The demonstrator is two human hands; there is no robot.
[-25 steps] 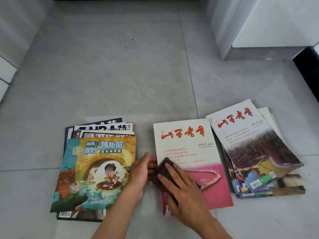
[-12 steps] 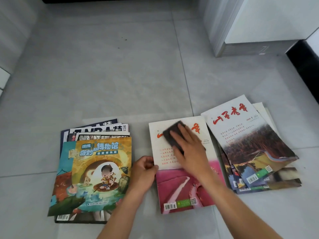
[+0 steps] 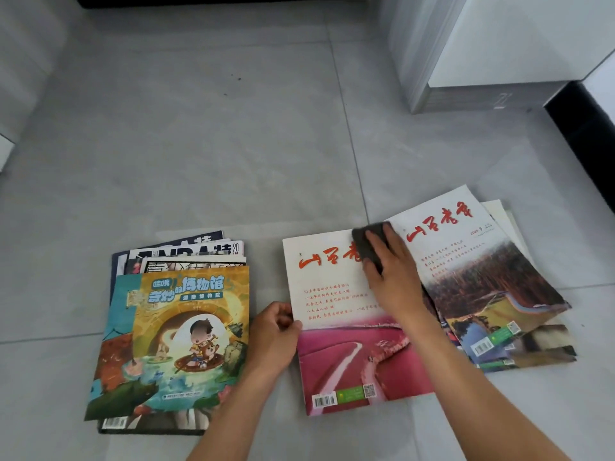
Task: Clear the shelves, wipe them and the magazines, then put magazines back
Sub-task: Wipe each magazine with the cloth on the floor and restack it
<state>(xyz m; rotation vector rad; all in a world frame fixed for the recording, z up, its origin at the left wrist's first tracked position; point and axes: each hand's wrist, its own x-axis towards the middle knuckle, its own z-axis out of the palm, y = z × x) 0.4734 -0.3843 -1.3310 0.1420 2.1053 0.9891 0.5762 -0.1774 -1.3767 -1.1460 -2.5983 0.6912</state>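
A white and pink magazine with red lettering lies flat on the grey floor in the middle. My right hand presses a dark grey cloth flat against its upper right corner, fingers straight. My left hand holds the magazine's left edge, thumb on the cover. To the left lies a stack of magazines topped by a colourful cartoon cover. On the right sits another fanned pile, its top cover white with a brown landscape.
A white cabinet with a grey base stands at the back right, a dark gap beside it. White furniture edges show at the far left. Bare grey floor tiles stretch behind the magazines.
My right hand has slid the cloth up the magazine cover, from its lower left to its top right corner. My left hand stays at the left edge.
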